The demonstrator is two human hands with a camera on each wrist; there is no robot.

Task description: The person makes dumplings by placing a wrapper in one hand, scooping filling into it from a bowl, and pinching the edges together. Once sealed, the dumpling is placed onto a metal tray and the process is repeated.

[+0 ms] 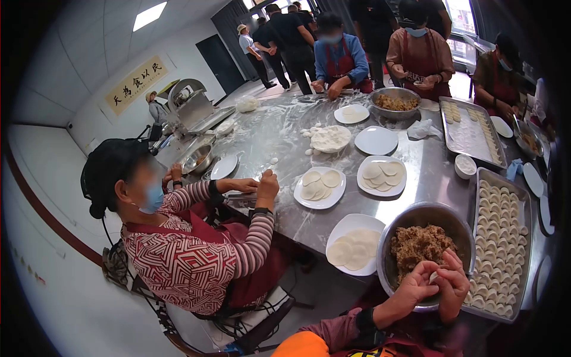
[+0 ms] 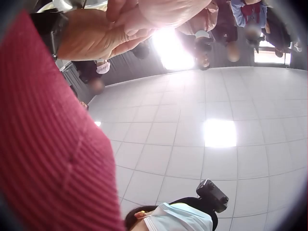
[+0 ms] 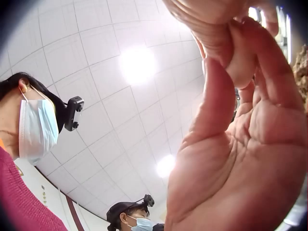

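Flour whitens long patches of the metal table [image 1: 270,134], with people in aprons working around its edge and a panel of dark characters [image 1: 137,85] on the wall beyond. At the near end, both bare hands meet above the near part of a steel bowl [image 1: 429,213] that holds a crumbly brown filling [image 1: 415,243]. A small pale piece of dough [image 1: 433,277] sits between them, mostly covered by the fingers, so its full shape cannot be told. Fingertips and thumb of the left hand [image 1: 407,297] pinch it from one side, and those of the right hand [image 1: 453,288] pinch it from the other — the two hands touching, the right palm turned up in the right wrist view. Right of the bowl is a metal tray [image 1: 526,209] with rows of folded dumplings [image 1: 497,250] set close together. Just left of the bowl, a white plate [image 1: 359,221] carries overlapping round wrappers [image 1: 355,250]; two more plates of wrappers rest farther up the table. On the left side sits a person in a patterned top [image 1: 184,262] and a pale blue mask — hands at the table edge.
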